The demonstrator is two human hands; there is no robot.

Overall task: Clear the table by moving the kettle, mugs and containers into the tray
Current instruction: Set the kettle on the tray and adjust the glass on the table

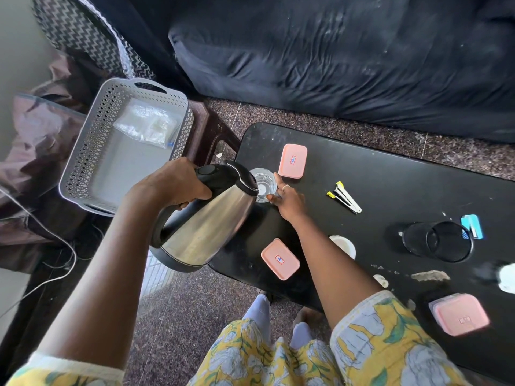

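My left hand (172, 185) grips the black handle of a steel kettle (206, 227), held in the air and tilted over the left end of the black table (390, 179). My right hand (287, 200) wraps around a clear glass mug (264, 183) standing on the table next to the kettle's lid. Three pink-lidded containers lie on the table: one (292, 161) just behind the glass, one (280, 259) near the front edge, one (461, 317) at the front right. The grey perforated tray (83, 168) stands to the left on a dark stool.
Inside the tray lies a clear plastic bag (147, 123). On the table are a black mesh cup (437, 240) on its side, a white mug (344, 245), a yellow-tipped stapler (345, 197) and a blue object (472, 225). A dark sofa (348, 51) is behind; cables (55, 246) trail left.
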